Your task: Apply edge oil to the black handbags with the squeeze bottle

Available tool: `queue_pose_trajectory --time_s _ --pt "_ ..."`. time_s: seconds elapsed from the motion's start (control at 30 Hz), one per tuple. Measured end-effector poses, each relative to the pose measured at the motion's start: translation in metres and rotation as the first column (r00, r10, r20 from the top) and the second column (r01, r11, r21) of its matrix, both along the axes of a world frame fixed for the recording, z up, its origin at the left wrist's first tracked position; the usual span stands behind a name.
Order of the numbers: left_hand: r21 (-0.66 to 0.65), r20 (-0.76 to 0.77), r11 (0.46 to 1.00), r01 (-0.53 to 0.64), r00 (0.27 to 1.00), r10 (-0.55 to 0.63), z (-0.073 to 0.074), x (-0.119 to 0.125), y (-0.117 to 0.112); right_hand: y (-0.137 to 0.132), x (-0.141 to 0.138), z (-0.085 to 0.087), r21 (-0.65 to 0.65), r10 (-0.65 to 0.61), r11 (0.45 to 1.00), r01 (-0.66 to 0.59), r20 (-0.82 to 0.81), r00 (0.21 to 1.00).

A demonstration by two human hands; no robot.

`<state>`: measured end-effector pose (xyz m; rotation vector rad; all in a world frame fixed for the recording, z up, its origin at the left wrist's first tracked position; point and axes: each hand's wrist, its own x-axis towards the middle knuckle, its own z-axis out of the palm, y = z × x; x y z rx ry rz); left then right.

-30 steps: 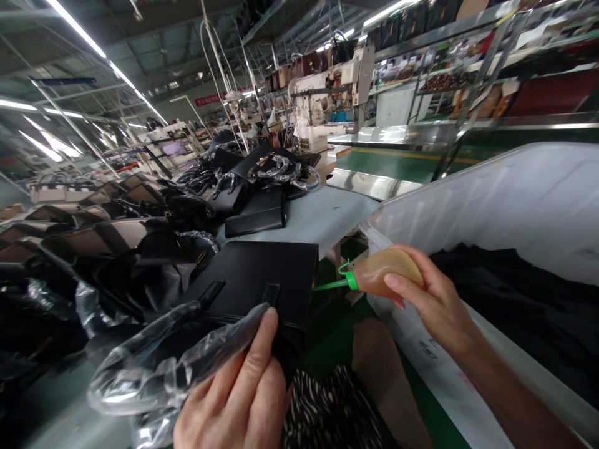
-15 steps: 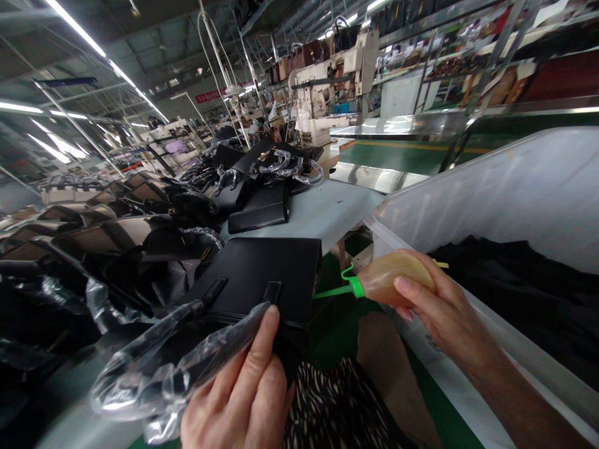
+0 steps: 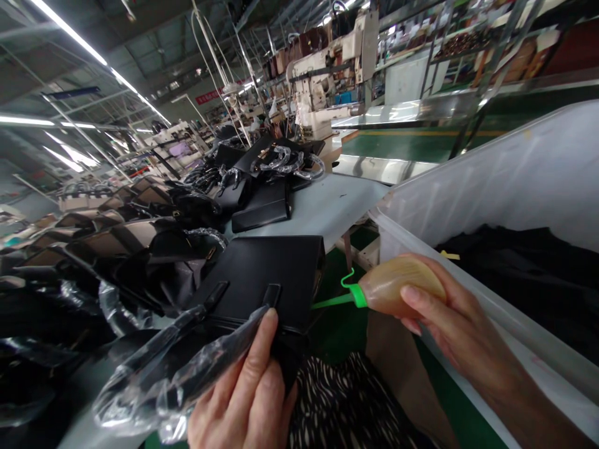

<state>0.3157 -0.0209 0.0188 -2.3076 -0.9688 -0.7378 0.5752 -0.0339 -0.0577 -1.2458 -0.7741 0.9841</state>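
A black handbag (image 3: 266, 262) lies at the table's edge, its plastic-wrapped handle (image 3: 201, 368) looping toward me. My left hand (image 3: 248, 393) is closed around the lower part of the bag by that handle, index finger stretched along it to the handle tab. In my right hand (image 3: 444, 312) is a squeeze bottle (image 3: 397, 288) of yellowish-brown liquid, tilted sideways. Its green nozzle (image 3: 334, 301) points left, with the tip at the bag's right side edge. Whether the tip touches the bag I cannot tell.
Many black and beige bags (image 3: 126, 234) crowd the left. More black bags (image 3: 262, 199) lie farther along the grey table (image 3: 322, 199). A white bin (image 3: 468, 168) with black material (image 3: 524, 268) stands at right. Behind the table is a sewing machine (image 3: 327, 75).
My right hand and the bottle have shifted slightly right and down in view. The nozzle tip stays by the bag's side edge. My left hand keeps its hold.
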Motion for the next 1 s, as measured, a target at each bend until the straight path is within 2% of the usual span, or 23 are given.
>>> queue_pose_trajectory --time_s 0.13,0.27,0.47,0.67,0.8,1.0 --pt "0.009 0.026 1.000 0.006 1.000 -0.006 -0.004 -0.002 0.000 -0.006 -0.006 0.001 -0.035 -0.009 0.999 0.010 0.008 1.000" --pt "-0.022 0.000 1.000 -0.008 1.000 0.008 -0.003 -0.003 -0.003 -0.010 -0.009 0.000 -0.018 -0.019 1.000 0.020 0.044 0.999" --pt "-0.025 0.027 0.999 -0.034 0.999 0.035 -0.003 0.000 -0.005 -0.002 -0.007 0.003 -0.020 -0.110 0.993 0.114 0.150 0.983" --pt "0.042 0.025 0.999 0.009 1.000 -0.010 -0.008 -0.004 0.001 0.007 -0.001 0.012 -0.022 -0.185 0.979 0.203 0.331 0.925" --pt "0.040 0.014 0.999 0.004 1.000 -0.005 -0.009 -0.006 0.001 0.011 0.003 0.010 -0.010 -0.225 0.967 0.254 0.434 0.873" --pt "0.028 0.020 1.000 -0.004 1.000 0.004 -0.007 -0.003 0.000 0.019 0.005 0.008 0.050 -0.257 0.963 0.266 0.478 0.840"
